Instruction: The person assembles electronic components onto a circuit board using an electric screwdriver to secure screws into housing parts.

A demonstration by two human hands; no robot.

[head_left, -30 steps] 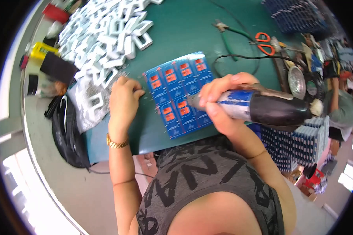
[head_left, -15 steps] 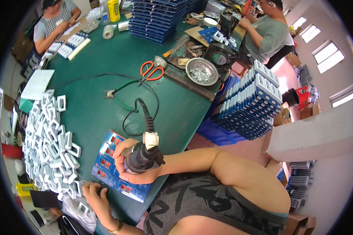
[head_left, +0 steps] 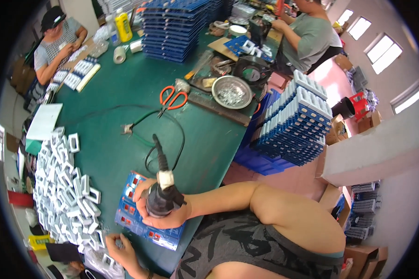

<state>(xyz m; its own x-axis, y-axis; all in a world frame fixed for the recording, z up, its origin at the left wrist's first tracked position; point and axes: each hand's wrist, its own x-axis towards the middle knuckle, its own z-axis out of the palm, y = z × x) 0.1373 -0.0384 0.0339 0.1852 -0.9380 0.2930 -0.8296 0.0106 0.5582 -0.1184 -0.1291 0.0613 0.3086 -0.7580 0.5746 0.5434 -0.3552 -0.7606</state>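
My right hand [head_left: 160, 211] is wrapped round a black corded electric screwdriver [head_left: 164, 200], held upright over a blue panel [head_left: 130, 214]. Several red-marked cutouts run along the panel, which lies flat on the green table. My hand hides the screwdriver's tip and part of the panel. Beside the panel's near left corner, my left hand [head_left: 122, 253] has its fingers curled in; something small and dark shows between them, too small to name. Left of both lies a big heap of white rectangular frames [head_left: 67, 190].
Orange-handled scissors [head_left: 174, 98], green-handled pliers [head_left: 130, 128] and the screwdriver's cord lie ahead. A metal bowl [head_left: 232, 92] of small bright parts stands farther right. Stacked panels [head_left: 293, 121] rise on a blue crate [head_left: 265, 160]; more panels [head_left: 174, 30] are piled at the back. Two people sit across the table.
The whole view has shifted slightly, with table items sliding in the picture. My left hand sits a little lower, its fingers turned more upward. The screwdriver stays in my right hand over the panel.
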